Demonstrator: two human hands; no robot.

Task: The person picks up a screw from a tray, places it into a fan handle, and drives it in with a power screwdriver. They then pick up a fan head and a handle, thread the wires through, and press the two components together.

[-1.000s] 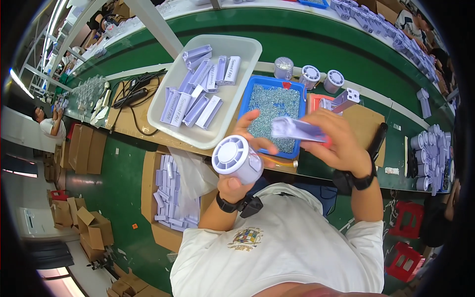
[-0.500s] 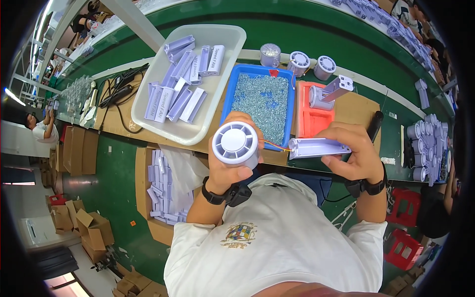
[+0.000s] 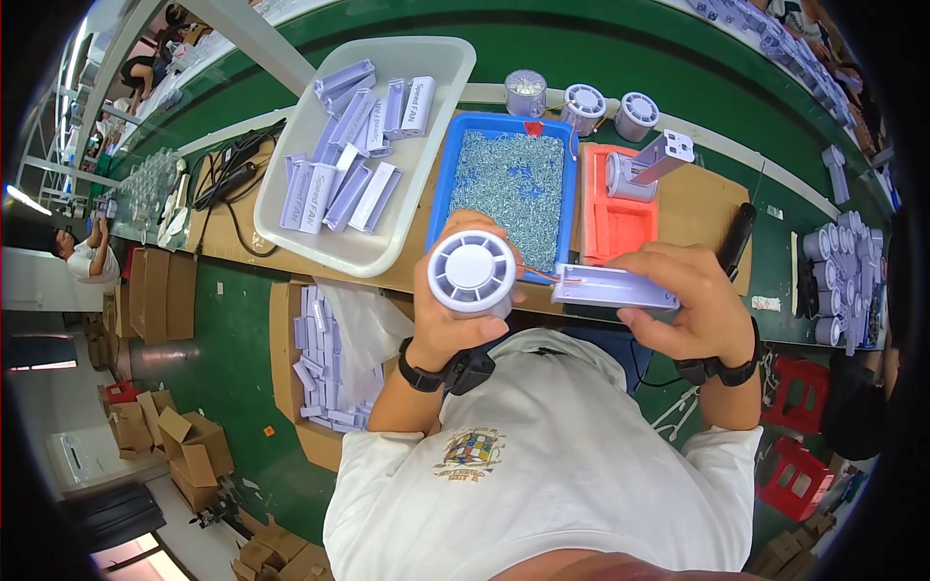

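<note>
My left hand (image 3: 449, 327) is wrapped round a pale lilac round fan head (image 3: 472, 274), its vented face turned up. My right hand (image 3: 690, 302) pinches the right end of a hollow lilac handle shell (image 3: 612, 288), which lies level with its open side showing. Thin red and yellow wires (image 3: 539, 274) run from the fan head to the shell's left end. Just beyond both hands stand a blue tray (image 3: 438, 208) of small metal screws (image 3: 509, 194) and a red-orange fixture (image 3: 621, 232). Another fan assembly (image 3: 635, 177) sits upright in that fixture.
A white bin (image 3: 363, 263) of handle shells is at the left. Three round fan units (image 3: 583, 107) stand behind the blue tray. A black tool (image 3: 738, 240) lies at the right, near stacked fans (image 3: 841, 281). A cardboard box (image 3: 286, 387) of shells sits below the bench.
The fan head has shifted slightly right and the shell slightly left, so they are closer together. The grip of each hand is the same.
</note>
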